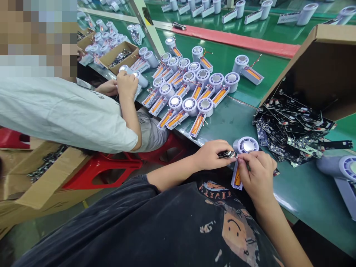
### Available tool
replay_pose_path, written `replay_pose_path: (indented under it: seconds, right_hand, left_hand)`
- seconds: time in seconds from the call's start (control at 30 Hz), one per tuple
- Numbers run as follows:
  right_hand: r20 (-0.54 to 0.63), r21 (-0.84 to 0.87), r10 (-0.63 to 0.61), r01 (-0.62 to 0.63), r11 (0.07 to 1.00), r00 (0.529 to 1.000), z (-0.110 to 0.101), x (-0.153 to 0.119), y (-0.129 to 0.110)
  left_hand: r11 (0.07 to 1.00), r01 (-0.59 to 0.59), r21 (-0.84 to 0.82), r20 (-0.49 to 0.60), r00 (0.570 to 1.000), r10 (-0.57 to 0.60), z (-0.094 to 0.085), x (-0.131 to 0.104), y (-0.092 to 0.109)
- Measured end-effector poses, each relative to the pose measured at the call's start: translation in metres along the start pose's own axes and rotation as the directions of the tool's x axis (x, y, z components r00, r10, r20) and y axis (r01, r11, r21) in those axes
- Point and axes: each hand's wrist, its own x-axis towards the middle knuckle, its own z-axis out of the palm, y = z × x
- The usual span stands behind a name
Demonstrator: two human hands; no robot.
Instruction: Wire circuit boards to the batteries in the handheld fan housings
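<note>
In my left hand (pixel 213 155) is a small black circuit board (pixel 226 154), pinched between thumb and fingers. My right hand (pixel 257 170) has its thumb and fingertips together at the board's end, on what looks like a small white connector (pixel 237 156). Just beneath both hands lies a lavender handheld fan (pixel 247 144) with a round silver centre. Its open handle shows an orange battery (pixel 237 178) and points toward my body. The right fingers hide part of the fan, and the wires at the connector are hard to make out.
A tipped cardboard box (pixel 319 33) spills a heap of circuit boards (pixel 292 126) at right. Another fan (pixel 342 167) lies at the right edge. Several open fans (pixel 189 105) stand left of centre. A co-worker's hand (pixel 127 85) holds a fan nearby. A red strip (pixel 236 40) runs behind.
</note>
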Motion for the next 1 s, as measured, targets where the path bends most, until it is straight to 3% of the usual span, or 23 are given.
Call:
replay_pose_path:
  seconds: [0.13,0.23,0.33,0.43,0.5,0.6,0.73,0.83,0.93,1.0]
  right_hand:
    - [0.003,-0.022,-0.017,0.017,1.000,1.000,0.000,0.000,-0.001]
    - [0.008,-0.020,-0.007,0.007,1.000,1.000,0.000,0.001,-0.001]
    - [-0.004,-0.013,0.002,-0.002,1.000,1.000,0.001,0.000,-0.001]
    - [-0.059,-0.022,0.001,-0.003,1.000,0.998,0.002,-0.002,-0.002]
    - [-0.094,-0.016,-0.018,0.016,1.000,0.995,0.004,-0.003,-0.001]
    - [-0.128,0.014,-0.034,0.036,0.999,0.991,0.005,-0.004,0.000]
    - [-0.110,0.088,0.034,-0.025,0.996,0.993,0.006,-0.003,-0.001]
    - [-0.094,0.140,0.076,-0.063,0.988,0.993,0.005,-0.002,-0.001]
    - [-0.093,0.197,0.080,-0.060,0.979,0.993,0.005,-0.002,0.000]
    - [-0.096,0.205,0.095,-0.073,0.976,0.991,0.006,-0.003,0.001]
  left_hand:
    - [0.958,-0.244,0.152,-0.020,0.968,0.250,0.002,-0.003,-0.008]
    - [0.928,-0.265,0.263,0.010,0.962,0.272,0.004,-0.004,-0.011]
    - [0.958,-0.167,0.234,-0.002,0.985,0.172,0.006,-0.005,-0.009]
    - [0.996,0.068,0.053,-0.066,0.996,-0.064,0.010,-0.004,-0.002]
    - [0.957,0.248,-0.150,-0.079,0.962,-0.262,0.013,-0.002,0.003]
    - [0.786,0.399,-0.473,0.024,0.897,-0.441,0.018,0.002,0.007]
    - [0.511,0.499,-0.700,0.199,0.823,-0.532,0.021,0.003,0.009]
    - [0.337,0.510,-0.791,0.273,0.788,-0.552,0.023,0.000,0.011]
    - [0.272,0.499,-0.823,0.299,0.787,-0.540,0.027,-0.004,0.012]
    - [0.328,0.480,-0.813,0.265,0.808,-0.525,0.028,-0.006,0.012]
